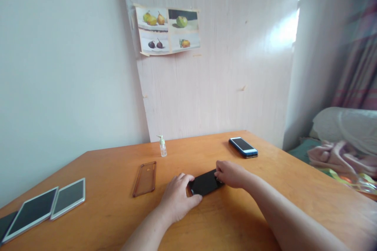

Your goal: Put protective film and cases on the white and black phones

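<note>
A black smartphone (205,183) lies flat on the table in front of me, its dark screen facing up. My left hand (178,196) steadies its left end, with the thumb at the near edge and the fingers at the far edge. At the phone's right end, my right hand (231,173) is closed, its curled fingers pressed down on the screen. Something small and pale shows under those fingers, too hidden to name. To the left of my hands lies a brown translucent phone case (145,179), and behind it stands a small clear pump bottle (163,147).
At the table's far right, a white-fronted phone (243,146) rests on another dark device. Two white-framed tablets (33,212) (69,198) lie at the left edge beside a dark item. Fruit pictures (169,30) hang on the board behind. A pink cloth (343,157) lies beyond the right edge.
</note>
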A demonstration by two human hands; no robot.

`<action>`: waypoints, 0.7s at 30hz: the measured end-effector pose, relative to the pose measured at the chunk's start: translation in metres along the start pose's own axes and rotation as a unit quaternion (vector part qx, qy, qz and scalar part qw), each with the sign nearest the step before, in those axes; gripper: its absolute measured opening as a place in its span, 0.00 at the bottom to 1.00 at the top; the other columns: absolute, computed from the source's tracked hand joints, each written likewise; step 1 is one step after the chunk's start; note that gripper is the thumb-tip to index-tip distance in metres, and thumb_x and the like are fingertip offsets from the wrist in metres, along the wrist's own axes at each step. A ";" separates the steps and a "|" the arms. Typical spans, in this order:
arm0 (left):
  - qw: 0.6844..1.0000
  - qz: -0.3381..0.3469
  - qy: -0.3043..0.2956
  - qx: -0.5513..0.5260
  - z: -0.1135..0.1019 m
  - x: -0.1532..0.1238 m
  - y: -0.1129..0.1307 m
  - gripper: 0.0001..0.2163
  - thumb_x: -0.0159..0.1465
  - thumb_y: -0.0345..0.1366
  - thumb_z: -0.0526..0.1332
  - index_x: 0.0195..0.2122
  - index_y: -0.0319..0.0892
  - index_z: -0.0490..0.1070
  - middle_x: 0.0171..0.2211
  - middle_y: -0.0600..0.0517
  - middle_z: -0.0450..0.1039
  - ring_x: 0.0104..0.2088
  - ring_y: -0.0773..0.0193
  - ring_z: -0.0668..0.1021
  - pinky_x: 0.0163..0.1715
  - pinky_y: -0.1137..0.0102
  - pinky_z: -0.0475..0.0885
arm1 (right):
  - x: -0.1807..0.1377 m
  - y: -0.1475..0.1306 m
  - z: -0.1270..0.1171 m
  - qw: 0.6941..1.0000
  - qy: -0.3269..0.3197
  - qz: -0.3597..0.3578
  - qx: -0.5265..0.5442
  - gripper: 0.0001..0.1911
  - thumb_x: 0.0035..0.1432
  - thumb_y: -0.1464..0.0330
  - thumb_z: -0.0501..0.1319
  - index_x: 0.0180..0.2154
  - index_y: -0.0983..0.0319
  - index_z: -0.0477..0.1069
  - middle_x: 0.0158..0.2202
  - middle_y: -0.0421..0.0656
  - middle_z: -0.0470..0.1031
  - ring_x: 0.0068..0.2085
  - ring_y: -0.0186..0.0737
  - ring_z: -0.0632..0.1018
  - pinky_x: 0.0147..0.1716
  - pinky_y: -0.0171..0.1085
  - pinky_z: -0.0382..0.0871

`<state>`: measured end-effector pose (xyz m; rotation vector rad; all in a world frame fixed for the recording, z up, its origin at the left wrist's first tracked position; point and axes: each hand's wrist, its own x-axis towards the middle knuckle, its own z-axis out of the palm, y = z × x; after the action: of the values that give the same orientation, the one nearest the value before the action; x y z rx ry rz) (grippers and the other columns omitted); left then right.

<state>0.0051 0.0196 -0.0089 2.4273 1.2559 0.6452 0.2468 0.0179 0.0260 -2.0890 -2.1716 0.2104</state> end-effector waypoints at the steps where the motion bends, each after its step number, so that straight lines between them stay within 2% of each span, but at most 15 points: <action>1: 1.000 0.001 0.000 -0.001 0.000 0.000 0.000 0.19 0.54 0.42 0.64 0.48 0.48 0.70 0.45 0.51 0.71 0.48 0.56 0.72 0.45 0.68 0.65 | 0.000 0.000 0.000 1.000 0.005 0.008 -0.004 0.09 0.59 0.64 0.54 0.36 0.61 0.69 0.39 0.48 0.77 0.37 0.43 0.75 0.27 0.35 0.52; 8: 1.000 -0.002 0.000 -0.002 -0.001 0.000 0.001 0.19 0.54 0.42 0.64 0.47 0.47 0.70 0.44 0.51 0.72 0.47 0.56 0.72 0.45 0.68 0.65 | 0.000 -0.002 0.003 1.000 0.004 -0.012 -0.008 0.08 0.58 0.63 0.55 0.35 0.59 0.69 0.39 0.45 0.77 0.38 0.41 0.75 0.28 0.34 0.53; 14: 1.000 -0.003 0.001 -0.007 -0.002 -0.001 0.003 0.18 0.54 0.42 0.64 0.46 0.47 0.70 0.45 0.51 0.72 0.47 0.56 0.72 0.46 0.67 0.65 | 0.003 0.004 0.002 0.999 0.012 0.029 -0.024 0.10 0.59 0.65 0.53 0.37 0.63 0.69 0.41 0.52 0.77 0.39 0.47 0.76 0.26 0.36 0.51; 19: 1.000 0.001 -0.003 -0.005 -0.001 0.000 0.001 0.19 0.54 0.42 0.64 0.47 0.48 0.70 0.45 0.51 0.72 0.47 0.56 0.72 0.45 0.68 0.65 | -0.002 -0.003 0.001 1.000 -0.010 -0.017 -0.005 0.06 0.56 0.65 0.56 0.34 0.59 0.70 0.37 0.43 0.77 0.37 0.41 0.75 0.27 0.34 0.53; 21: 1.000 -0.001 -0.002 -0.003 -0.001 -0.001 0.001 0.19 0.54 0.42 0.64 0.47 0.47 0.70 0.45 0.51 0.72 0.47 0.56 0.72 0.45 0.68 0.65 | -0.003 -0.003 0.000 1.000 -0.013 -0.012 -0.001 0.07 0.56 0.64 0.57 0.34 0.59 0.70 0.37 0.44 0.77 0.36 0.40 0.75 0.27 0.34 0.54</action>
<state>0.0048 0.0186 -0.0073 2.4200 1.2530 0.6415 0.2443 0.0150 0.0265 -2.0704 -2.2120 0.2354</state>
